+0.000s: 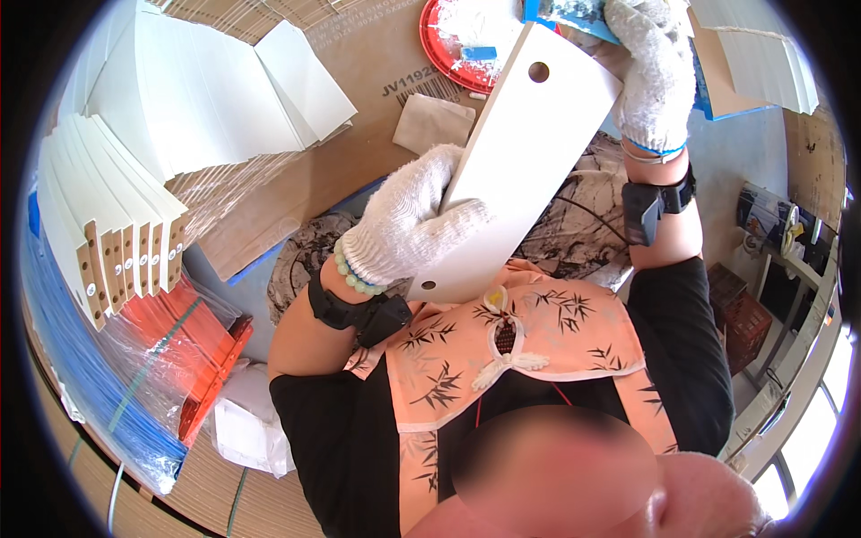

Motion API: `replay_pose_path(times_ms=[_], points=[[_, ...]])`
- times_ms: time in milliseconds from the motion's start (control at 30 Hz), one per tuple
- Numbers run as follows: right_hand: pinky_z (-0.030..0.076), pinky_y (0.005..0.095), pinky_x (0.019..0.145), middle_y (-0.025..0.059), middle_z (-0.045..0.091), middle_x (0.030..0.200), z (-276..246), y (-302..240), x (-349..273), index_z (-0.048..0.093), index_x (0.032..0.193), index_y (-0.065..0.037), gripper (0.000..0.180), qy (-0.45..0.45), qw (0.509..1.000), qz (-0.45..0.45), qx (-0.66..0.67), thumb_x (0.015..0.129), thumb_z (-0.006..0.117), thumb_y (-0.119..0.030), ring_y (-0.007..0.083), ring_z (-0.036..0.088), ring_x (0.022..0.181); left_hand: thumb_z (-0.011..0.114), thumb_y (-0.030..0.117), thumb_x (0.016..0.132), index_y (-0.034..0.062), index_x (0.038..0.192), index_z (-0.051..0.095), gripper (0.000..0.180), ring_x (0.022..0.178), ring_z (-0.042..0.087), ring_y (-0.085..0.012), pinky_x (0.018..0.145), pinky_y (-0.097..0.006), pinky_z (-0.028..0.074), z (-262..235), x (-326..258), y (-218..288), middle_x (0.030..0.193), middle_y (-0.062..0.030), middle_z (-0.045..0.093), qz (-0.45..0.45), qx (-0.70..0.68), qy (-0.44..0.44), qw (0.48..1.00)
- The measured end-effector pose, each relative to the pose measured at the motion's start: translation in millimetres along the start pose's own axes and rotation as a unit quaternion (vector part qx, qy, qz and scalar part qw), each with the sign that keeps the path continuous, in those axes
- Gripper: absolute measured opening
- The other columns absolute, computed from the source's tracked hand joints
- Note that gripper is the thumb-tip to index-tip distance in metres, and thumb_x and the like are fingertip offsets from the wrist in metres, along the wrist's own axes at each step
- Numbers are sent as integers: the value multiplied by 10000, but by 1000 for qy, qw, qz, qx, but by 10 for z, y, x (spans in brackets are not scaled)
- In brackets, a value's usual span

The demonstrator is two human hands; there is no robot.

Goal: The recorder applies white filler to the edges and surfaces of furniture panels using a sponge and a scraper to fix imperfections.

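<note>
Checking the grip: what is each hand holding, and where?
Left hand grips the white board along its lower edge; right hand holds a blue tool.

Both hands gloved, raised, mid-frame and top right.
Left hand [408, 220] in white knit glove, fingers curled in a grip, centre frame; right hand [650, 76] gloved, clenched, top right, forearm upright, dark bands on both wrists.

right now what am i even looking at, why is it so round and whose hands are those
This is one picture from a wide fisheye camera worn on a person's head, looking down, so the edges bend. The person wears white knit gloves. Their left hand grips a long white board with a hole near each end; the right hand is raised by its far end, holding something blue I cannot make out. Nearby lie stacked white boards, flattened cardboard and a red plate.
</note>
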State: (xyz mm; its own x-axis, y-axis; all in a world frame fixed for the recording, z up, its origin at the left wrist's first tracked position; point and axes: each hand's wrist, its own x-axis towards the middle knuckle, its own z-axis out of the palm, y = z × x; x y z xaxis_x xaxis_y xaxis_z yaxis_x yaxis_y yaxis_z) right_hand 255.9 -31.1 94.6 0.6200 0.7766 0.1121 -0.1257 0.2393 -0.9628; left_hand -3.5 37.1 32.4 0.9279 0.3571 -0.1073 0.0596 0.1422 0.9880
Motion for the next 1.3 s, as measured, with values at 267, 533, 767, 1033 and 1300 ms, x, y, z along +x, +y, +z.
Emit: replay_pose_path(times_ms=[267,533,767,1033,1300], points=[[526,273,824,77,697,1016,-65,167,45,685,1000,3,151,-21,999,-45,7,914,563,27,145,642,883,688,195,951,16,1170,600,296,836,609,-132,751,-319,523,16,-2,-31,951,-93,668,-3,3,1,1000],[527,287,834,81,689,1026,-32,163,38,680,1008,-2,159,-49,996,-65,19,905,566,39,156,646,894,690,210,952,22,1171,594,304,824,609,-137,739,-324,518,-1,-10,-40,937,-88,662,-12,7,-1,1000],[510,292,825,71,677,1017,-45,112,42,671,990,-5,129,-83,987,-101,-98,895,585,11,157,636,889,689,221,955,19,1165,596,306,825,603,-146,744,-327,513,-11,-29,-21,936,-99,650,-16,10,-8,1000],[497,337,810,96,660,960,-117,59,140,690,987,-45,148,-135,817,-376,-417,850,653,-1,238,637,892,651,197,991,-32,1208,540,334,1006,643,-156,876,-333,526,-91,-54,11,1102,-133,673,-32,49,-51,997],[490,353,817,100,644,971,-152,88,94,682,1015,-61,177,-123,842,-365,-378,850,675,2,248,628,900,650,203,986,-30,1227,526,357,1031,627,-140,872,-323,529,-40,-78,-85,1136,-116,661,-70,-78,-36,994]])
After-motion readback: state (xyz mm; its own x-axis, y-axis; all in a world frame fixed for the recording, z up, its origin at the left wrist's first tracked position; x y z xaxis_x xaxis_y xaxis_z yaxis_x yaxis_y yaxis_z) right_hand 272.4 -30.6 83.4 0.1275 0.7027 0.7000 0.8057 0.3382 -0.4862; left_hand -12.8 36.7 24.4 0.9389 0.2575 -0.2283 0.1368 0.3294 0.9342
